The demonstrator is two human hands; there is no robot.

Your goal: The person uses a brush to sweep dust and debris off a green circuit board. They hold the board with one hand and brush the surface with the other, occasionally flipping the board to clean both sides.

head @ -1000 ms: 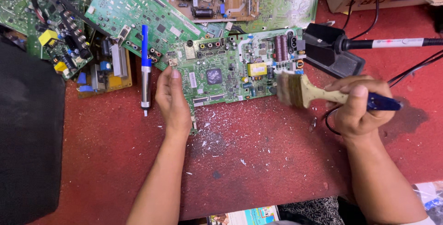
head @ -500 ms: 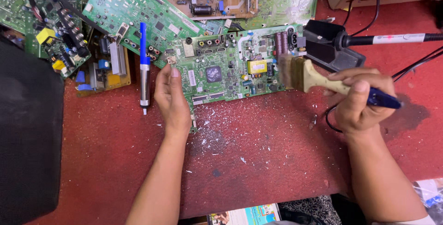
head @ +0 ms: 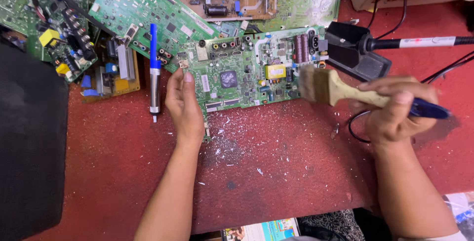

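A green circuit board (head: 247, 70) lies flat on the red table (head: 276, 181). My left hand (head: 183, 103) rests on the board's left edge, thumb on top, pinning it down. My right hand (head: 397, 107) grips a paint brush (head: 328, 87) with a wooden handle and blue end. Its bristles hover at the board's right edge, blurred. White specks of debris (head: 232, 140) are scattered on the table just below the board.
A blue and silver desoldering pump (head: 154, 70) lies left of my left hand. More circuit boards (head: 138, 4) pile up at the back. A black soldering iron stand (head: 355, 51) with iron and cables sits at the right. A black object (head: 29, 142) fills the left side.
The brush has swept along the board's right edge, and its bristles now sit slightly left and lower. My left hand has stayed on the board.
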